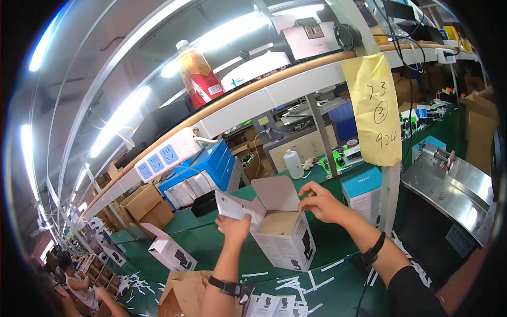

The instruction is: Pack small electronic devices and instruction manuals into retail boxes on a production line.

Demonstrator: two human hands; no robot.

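Observation:
An upright white cardboard box [282, 244] with a dark product picture on its side stands in front of me, its top flap [276, 193] raised. Brown cardboard shows inside the box's opening. My left hand [235, 227] grips a white printed leaflet [230, 205] beside the box's left top edge. At the right top corner, my right hand [321, 203] has its thumb and fingers bent together on the box edge. A stack of similar white leaflets [272, 305] lies close to me, next to a brown paper bag [182, 293].
Another white box [171, 252] with a raised flap stands left on the green table [332, 296]. White paper strips [296, 288] are scattered nearby. A metal machine [449, 190] stands at the right. A shelf post [389, 201] and blue-topped box [363, 195] are beyond my right arm.

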